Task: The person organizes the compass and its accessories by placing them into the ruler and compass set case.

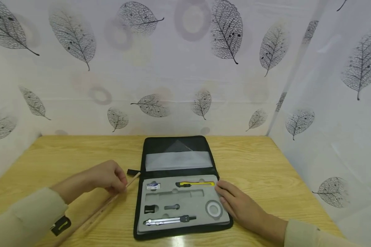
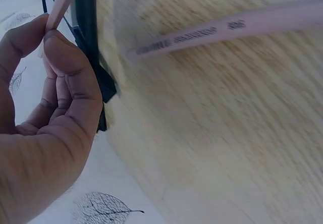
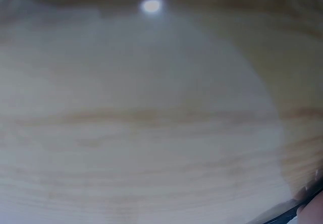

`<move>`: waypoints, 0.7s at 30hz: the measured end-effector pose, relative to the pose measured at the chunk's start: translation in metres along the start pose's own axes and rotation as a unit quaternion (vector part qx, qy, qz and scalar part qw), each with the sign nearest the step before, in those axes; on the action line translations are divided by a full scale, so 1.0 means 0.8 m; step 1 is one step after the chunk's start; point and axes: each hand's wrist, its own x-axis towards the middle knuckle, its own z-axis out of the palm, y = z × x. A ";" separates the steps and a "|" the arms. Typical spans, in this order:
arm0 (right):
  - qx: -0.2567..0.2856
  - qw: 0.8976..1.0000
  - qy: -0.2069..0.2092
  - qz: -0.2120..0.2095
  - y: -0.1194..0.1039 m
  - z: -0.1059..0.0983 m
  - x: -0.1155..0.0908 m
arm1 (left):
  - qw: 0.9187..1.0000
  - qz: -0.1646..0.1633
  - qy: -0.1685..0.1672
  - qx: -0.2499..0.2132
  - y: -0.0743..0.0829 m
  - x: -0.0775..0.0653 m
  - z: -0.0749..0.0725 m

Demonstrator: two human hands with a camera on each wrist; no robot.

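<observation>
My left hand (image 1: 106, 176) pinches a thin pale wooden stick (image 1: 134, 178) between thumb and fingertips, left of a black zip case (image 1: 137, 219). A second pale stick (image 2: 202, 34) with dark lettering appears beside that hand in the left wrist view. The case lies unfolded with a grey foam insert (image 1: 173, 212). My right hand (image 1: 241, 206) rests on its right edge, fingers extended, fingertips by the end of a yellow utility knife (image 1: 201, 184). In the right wrist view only a bit of a finger (image 3: 312, 211) shows at the corner.
The foam holds an eraser (image 1: 153, 186), a black pencil sharpener (image 1: 149, 209), a small grey piece (image 1: 172, 207), a metal compass (image 1: 168, 221) and a white ring-shaped roll (image 1: 214, 209). The case stands on a wooden table (image 1: 253, 157), with leaf-print cloth (image 1: 179, 79) behind it.
</observation>
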 end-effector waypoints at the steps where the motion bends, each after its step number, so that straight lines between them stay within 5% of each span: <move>1: 0.001 1.000 0.000 -0.001 0.000 0.000 0.000 | 1.000 0.004 -0.002 0.002 0.003 0.002 0.001; 14: 0.000 1.000 -0.002 -0.006 -0.001 0.000 0.002 | 0.999 0.036 -0.021 0.003 0.039 0.022 0.011; 21: -0.006 1.000 0.004 -0.008 -0.001 -0.001 0.001 | 0.999 0.027 -0.021 0.029 0.059 0.035 0.023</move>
